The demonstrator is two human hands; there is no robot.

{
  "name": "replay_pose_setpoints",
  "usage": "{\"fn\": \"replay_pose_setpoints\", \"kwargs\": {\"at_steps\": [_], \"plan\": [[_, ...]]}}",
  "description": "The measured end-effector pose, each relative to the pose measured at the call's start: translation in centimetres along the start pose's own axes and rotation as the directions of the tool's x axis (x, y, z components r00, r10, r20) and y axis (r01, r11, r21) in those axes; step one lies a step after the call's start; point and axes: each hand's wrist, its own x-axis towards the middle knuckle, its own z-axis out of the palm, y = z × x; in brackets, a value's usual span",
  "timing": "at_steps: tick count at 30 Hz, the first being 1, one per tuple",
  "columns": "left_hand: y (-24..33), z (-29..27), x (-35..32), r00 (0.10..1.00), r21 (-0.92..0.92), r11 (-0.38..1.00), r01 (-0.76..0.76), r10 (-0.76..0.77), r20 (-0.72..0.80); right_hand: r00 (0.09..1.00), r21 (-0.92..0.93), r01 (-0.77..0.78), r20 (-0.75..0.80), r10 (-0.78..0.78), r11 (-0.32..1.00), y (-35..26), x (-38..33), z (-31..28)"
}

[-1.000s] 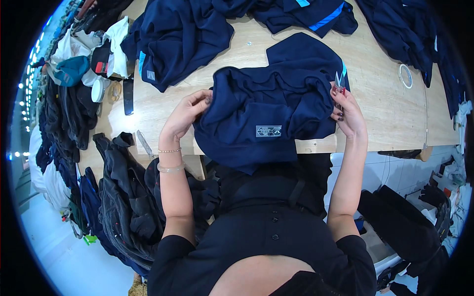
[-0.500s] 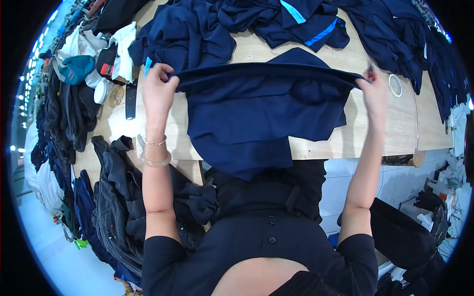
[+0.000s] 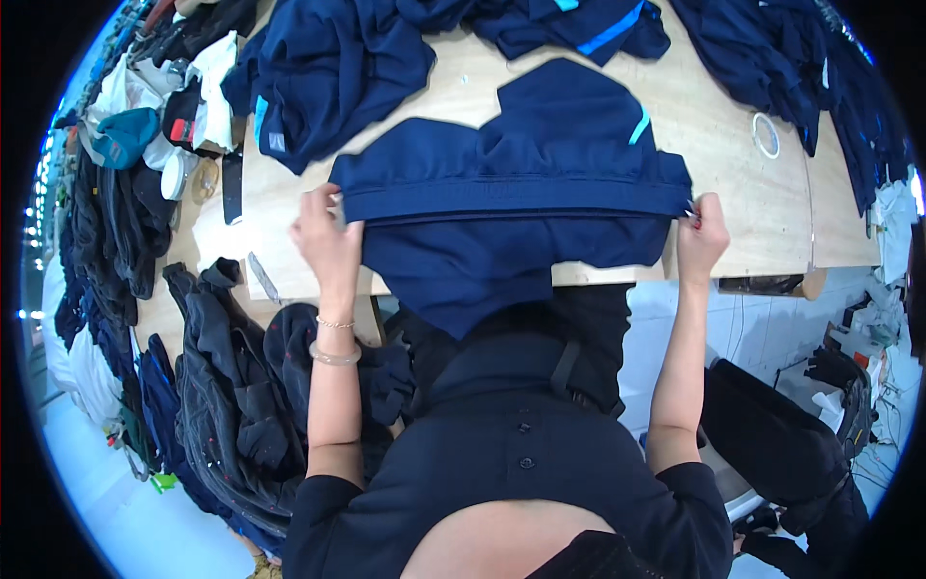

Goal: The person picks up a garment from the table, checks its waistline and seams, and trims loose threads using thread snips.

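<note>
A navy garment (image 3: 579, 232) with a wide band (image 3: 511, 200) lies spread in front of me, its near part hanging over the table edge. At the band's left end, my left hand (image 3: 328, 232) grips the cloth between thumb and fingers. My right hand (image 3: 702, 239) is closed at the band's right end. A small tool with a metallic tip and a red part (image 3: 692, 217) shows at these fingers; its kind is hard to make out. Beyond the band the cloth fans out on the tabletop, with a light-blue strip (image 3: 640, 125) at the right.
More navy garments (image 3: 338, 77) are heaped along the far side of the wooden table (image 3: 762, 227). A white ring (image 3: 766, 135) lies to the right, a white round container (image 3: 177, 177) to the left. Dark grey clothes (image 3: 227, 386) hang at the near left.
Both hands have come nearer to me and lowered the raised band onto the table. The garment's far part now lies unfolded beyond it, showing the light-blue strip.
</note>
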Motion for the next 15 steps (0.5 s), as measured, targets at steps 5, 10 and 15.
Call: {"fn": "replay_pose_setpoints", "kwargs": {"at_steps": [5, 10, 15], "plan": [[-0.1, 2.1, -2.7, 0.994, 0.030, 0.995, 0.090, -0.092, 0.065, 0.991, 0.039, -0.106, 0.083, 0.102, 0.994, -0.2, -3.9, 1.4], [0.2, 1.8, -3.0, 0.987, 0.035, 0.990, 0.140, -0.142, 0.078, 0.989, 0.066, -0.127, 0.087, 0.121, 0.990, -0.6, -4.1, 1.7], [1.2, 0.7, -3.1, 0.961, -0.314, 0.916, 0.252, -0.198, 0.194, 0.986, 0.082, -0.140, 0.100, 0.131, 0.987, -0.9, -4.2, 1.5]]}}
